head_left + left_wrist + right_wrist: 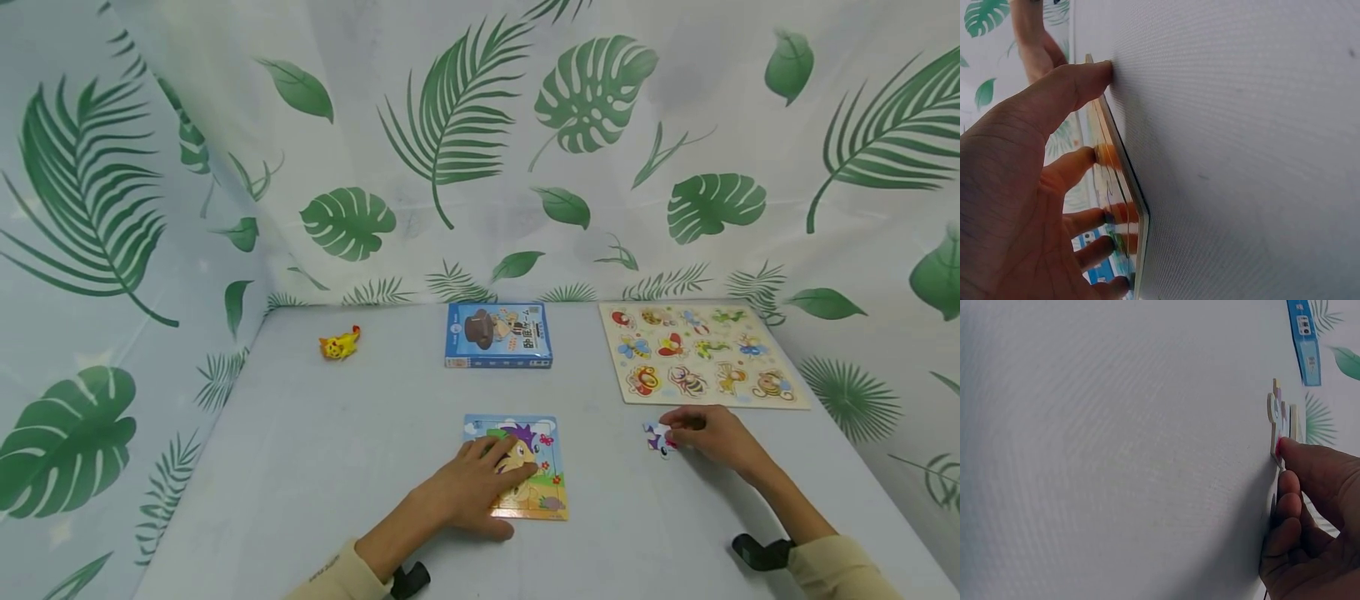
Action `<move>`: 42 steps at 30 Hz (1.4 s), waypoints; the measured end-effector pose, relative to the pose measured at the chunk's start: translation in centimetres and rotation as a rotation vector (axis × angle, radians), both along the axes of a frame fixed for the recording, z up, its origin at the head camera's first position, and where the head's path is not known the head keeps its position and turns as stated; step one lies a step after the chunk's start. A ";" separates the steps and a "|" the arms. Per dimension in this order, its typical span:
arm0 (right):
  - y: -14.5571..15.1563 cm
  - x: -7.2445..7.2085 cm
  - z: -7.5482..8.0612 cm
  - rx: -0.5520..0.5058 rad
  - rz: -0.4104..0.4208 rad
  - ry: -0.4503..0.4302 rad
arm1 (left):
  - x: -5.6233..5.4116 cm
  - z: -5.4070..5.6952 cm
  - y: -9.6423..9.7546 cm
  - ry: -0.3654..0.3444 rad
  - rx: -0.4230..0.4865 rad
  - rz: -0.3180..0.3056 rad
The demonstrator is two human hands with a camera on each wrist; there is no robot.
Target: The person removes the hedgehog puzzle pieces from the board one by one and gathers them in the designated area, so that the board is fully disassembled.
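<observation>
A small square jigsaw board [525, 471] with a purple-haired cartoon animal lies near the table's front middle. My left hand [491, 467] rests flat on it with fingers spread; in the left wrist view the fingertips [1107, 153] press on the board's [1127, 194] face and the thumb touches the table beside its edge. To the right, a small loose jigsaw piece [658, 438] lies on the table. My right hand [686, 432] pinches its near edge with curled fingers; the right wrist view shows a fingertip [1288, 450] on the piece [1277, 415].
A blue puzzle box [498, 335] lies at the back middle, a wooden peg board [701, 354] with insect pictures at the back right, and a yellow toy [340, 343] at the back left. Leaf-print curtains wall the grey table [315, 467] on three sides.
</observation>
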State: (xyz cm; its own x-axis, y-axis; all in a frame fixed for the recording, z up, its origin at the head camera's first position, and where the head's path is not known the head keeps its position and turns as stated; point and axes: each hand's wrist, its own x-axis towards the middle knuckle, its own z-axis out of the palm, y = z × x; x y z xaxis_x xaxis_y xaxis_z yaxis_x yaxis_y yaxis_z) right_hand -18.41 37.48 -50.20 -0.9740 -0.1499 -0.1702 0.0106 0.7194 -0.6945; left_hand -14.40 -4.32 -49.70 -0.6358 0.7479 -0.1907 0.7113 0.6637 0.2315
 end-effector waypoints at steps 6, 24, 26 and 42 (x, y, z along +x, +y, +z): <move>-0.2 -0.1 0.1 0.002 0.005 0.009 | -0.1 0.0 -0.1 -0.005 -0.003 0.012; -3.2 -0.3 1.2 0.013 -0.002 0.070 | -0.2 0.2 -0.3 0.003 -0.001 0.015; -5.6 -0.5 1.7 0.031 0.040 0.105 | -0.1 0.2 -0.3 -0.004 -0.008 0.028; -20.3 -1.4 0.8 0.079 0.212 0.143 | -0.2 0.2 -0.2 0.066 -0.040 -0.003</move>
